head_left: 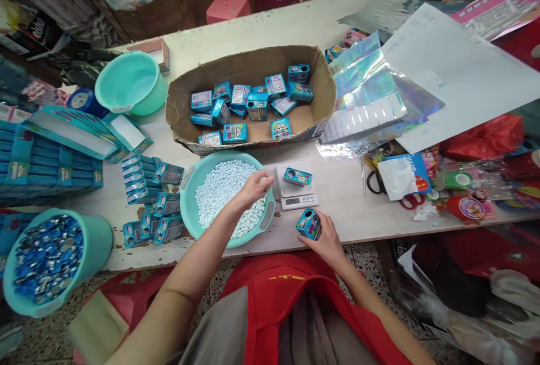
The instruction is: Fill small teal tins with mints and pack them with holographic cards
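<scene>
Over the right side of a turquoise basin (pixel 185 207) of small pale candies (pixel 225 185), my left hand (pixel 254 188) points toward the scale with its fingers drawn together. Whatever they hold, if anything, is too small to make out. My right hand (pixel 328 237) grips a small blue candy box (pixel 309 224) at the table's front edge, its round dark hole facing up. Between the hands and a little farther back, a white digital scale (pixel 292 201) carries another blue box (pixel 297 176), also with a hole in its top.
Behind the basin stands a cardboard carton (pixel 324 84) with several blue boxes inside. Flat box stacks (pixel 139 179) lie to the left, near a bucket of blue-wrapped sweets (pixel 95 247) and another turquoise basin (pixel 130 84). Shiny film sheets (pixel 363 95) and scissors (pixel 375 182) lie right.
</scene>
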A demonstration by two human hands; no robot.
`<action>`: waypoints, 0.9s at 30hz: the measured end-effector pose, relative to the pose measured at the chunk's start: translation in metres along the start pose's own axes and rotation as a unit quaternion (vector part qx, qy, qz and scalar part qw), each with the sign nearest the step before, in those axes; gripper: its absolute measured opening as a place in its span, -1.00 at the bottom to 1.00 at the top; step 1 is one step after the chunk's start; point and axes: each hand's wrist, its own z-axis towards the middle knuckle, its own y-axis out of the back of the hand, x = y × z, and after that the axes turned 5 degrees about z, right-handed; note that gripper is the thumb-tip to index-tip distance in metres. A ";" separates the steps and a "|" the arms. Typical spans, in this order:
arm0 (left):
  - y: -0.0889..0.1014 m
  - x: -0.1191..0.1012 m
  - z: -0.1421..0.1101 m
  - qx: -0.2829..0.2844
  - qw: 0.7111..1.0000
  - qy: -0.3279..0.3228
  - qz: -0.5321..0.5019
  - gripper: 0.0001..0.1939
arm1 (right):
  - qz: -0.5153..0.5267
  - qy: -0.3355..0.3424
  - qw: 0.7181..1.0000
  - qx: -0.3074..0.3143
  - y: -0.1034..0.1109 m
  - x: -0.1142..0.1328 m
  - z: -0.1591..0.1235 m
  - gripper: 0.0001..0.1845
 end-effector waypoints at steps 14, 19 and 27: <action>-0.043 -0.026 0.045 -0.019 0.904 -0.151 0.400 -0.77 | 0.029 -0.045 0.998 -0.035 0.020 -0.017 0.004 -0.17; -0.032 -0.019 0.047 -0.038 0.989 -0.090 0.111 -0.62 | 0.020 -0.049 0.998 -0.038 0.023 -0.019 0.008 -0.17; 0.047 0.003 0.000 -0.148 0.941 0.076 -0.295 -0.80 | 0.010 -0.066 0.997 -0.037 0.025 -0.017 0.004 -0.15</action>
